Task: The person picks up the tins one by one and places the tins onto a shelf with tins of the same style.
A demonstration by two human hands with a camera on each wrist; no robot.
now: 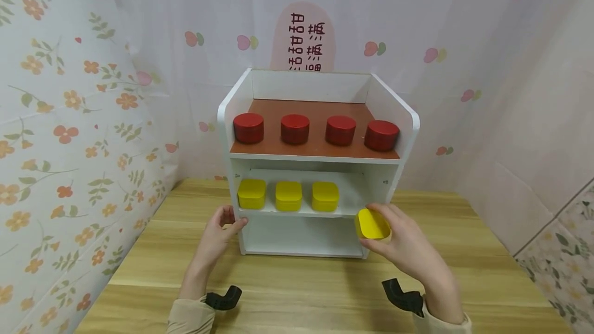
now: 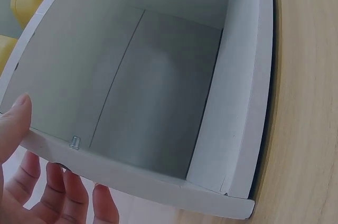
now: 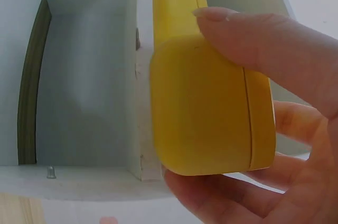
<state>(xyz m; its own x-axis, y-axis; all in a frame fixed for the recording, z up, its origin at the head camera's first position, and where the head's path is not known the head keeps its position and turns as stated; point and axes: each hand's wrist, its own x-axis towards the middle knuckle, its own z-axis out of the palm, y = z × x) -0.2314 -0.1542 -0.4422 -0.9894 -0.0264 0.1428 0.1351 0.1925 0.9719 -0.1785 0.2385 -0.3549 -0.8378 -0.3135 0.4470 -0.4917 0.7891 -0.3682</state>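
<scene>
My right hand [image 1: 406, 238] grips a yellow box [image 1: 373, 224] with rounded corners, thumb on one side and fingers on the other. In the right wrist view this yellow box [image 3: 203, 108] is at the front edge of the middle shelf board [image 3: 145, 129]; whether it bears on the board I cannot tell. Three like boxes, a left one [image 1: 252, 195], a middle one [image 1: 289, 197] and a right one [image 1: 325, 197], stand in a row on that board. My left hand [image 1: 221, 231] holds the left side panel of the white shelf unit [image 2: 142, 187], its thumb and fingers on opposite faces.
Several round red tins [image 1: 295, 130] stand along the unit's brown top surface [image 1: 320, 110]. Below the middle board is a bottom compartment [image 1: 301, 235]. The unit stands on a wooden table [image 1: 297, 293], with patterned cloth [image 1: 139, 30] behind and at the sides.
</scene>
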